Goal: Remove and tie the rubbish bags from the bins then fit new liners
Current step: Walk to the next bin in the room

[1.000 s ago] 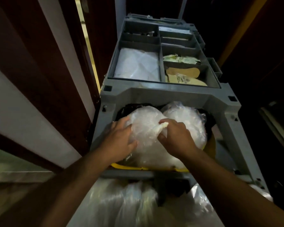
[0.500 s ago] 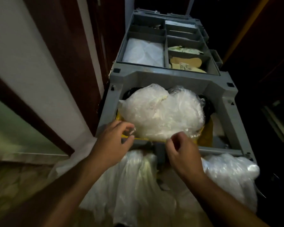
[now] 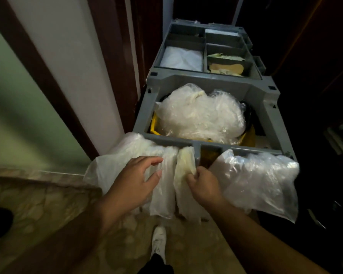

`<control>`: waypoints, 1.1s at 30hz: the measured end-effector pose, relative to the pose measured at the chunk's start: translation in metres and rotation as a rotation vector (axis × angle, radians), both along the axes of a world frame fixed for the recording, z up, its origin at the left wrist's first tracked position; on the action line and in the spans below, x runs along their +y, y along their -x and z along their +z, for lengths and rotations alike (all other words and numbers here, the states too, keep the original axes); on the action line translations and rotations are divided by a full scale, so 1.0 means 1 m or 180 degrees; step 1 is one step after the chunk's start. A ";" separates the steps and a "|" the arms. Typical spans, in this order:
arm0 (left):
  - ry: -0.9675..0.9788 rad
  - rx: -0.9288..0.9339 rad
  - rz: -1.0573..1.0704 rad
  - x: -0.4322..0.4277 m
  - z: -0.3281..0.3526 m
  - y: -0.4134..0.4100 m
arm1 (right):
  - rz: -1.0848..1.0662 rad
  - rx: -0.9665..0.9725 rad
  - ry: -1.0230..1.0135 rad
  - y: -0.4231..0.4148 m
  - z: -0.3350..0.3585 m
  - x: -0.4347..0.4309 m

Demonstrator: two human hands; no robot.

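A grey housekeeping cart (image 3: pixel 265 107) stands ahead of me. Tied clear rubbish bags (image 3: pixel 200 115) fill its yellow-lined well. Several folded clear liners (image 3: pixel 162 186) hang over the cart's near rail. My right hand (image 3: pixel 204 186) pinches one yellowish hanging liner (image 3: pixel 184 169) near its top. My left hand (image 3: pixel 135 180) lies against the hanging liners beside it, fingers spread and lightly bent, gripping nothing that I can see. A larger crumpled clear bag (image 3: pixel 259 180) hangs at the right of the rail.
The cart's top tray (image 3: pixel 206 54) holds white cloth and small packets in compartments. A white wall and dark wooden door frame (image 3: pixel 107 62) stand close on the left. My white shoe (image 3: pixel 158 244) is on the patterned floor below. Darkness lies to the right.
Both hands left the tied bags in the well and dropped to the liners hanging on the near rail. My right hand has taken hold of one liner. The view has pulled back.
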State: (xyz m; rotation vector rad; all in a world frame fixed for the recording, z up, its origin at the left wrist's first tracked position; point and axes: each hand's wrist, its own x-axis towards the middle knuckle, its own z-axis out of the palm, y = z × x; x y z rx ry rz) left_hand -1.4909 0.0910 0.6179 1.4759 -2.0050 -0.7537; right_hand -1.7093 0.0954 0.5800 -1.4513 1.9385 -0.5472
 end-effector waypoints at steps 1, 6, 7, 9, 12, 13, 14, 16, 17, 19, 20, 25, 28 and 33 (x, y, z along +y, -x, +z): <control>0.0001 0.0064 0.0023 0.005 0.001 -0.002 | -0.0022 -0.0060 0.0123 0.001 0.008 0.003; -0.1029 0.1051 0.0321 0.025 0.027 0.012 | 0.0078 -0.0297 0.0816 0.007 0.064 0.022; -0.1436 0.1378 0.0378 0.024 0.032 0.018 | 0.0071 -0.0367 0.0980 0.006 0.072 0.023; -0.2028 0.2031 0.0481 0.033 0.047 0.028 | 0.0153 -0.0691 0.1218 0.001 0.097 0.036; -0.2588 0.3098 0.0484 0.050 0.073 0.031 | 0.0924 -0.1104 0.1250 -0.015 0.131 0.059; -0.2757 0.3469 0.0373 0.054 0.081 0.027 | 0.1270 -0.1054 0.1197 -0.022 0.139 0.066; -0.2894 0.3809 0.0225 0.059 0.090 0.020 | 0.1588 -0.0933 0.1148 -0.030 0.145 0.073; -0.2840 0.4363 0.0018 0.064 0.107 0.002 | 0.2009 -0.0727 0.1192 -0.048 0.155 0.084; -0.2611 0.4550 0.0026 0.065 0.114 -0.008 | 0.2060 -0.0711 0.1247 -0.057 0.159 0.087; -0.2076 0.4780 0.0255 0.066 0.129 -0.028 | 0.1930 -0.0799 0.1250 -0.075 0.168 0.090; -0.1819 0.4804 0.0465 0.065 0.135 -0.041 | 0.1805 -0.0916 0.1131 -0.085 0.175 0.089; -0.0653 0.4321 0.1165 0.074 0.163 -0.122 | 0.1985 -0.0868 0.1158 -0.165 0.214 0.064; -0.0109 0.4083 0.1569 0.090 0.180 -0.197 | 0.2594 -0.0125 0.1244 -0.244 0.237 0.048; 0.0415 0.3689 0.2312 0.145 0.188 -0.343 | 0.3272 0.0488 0.1397 -0.394 0.240 0.041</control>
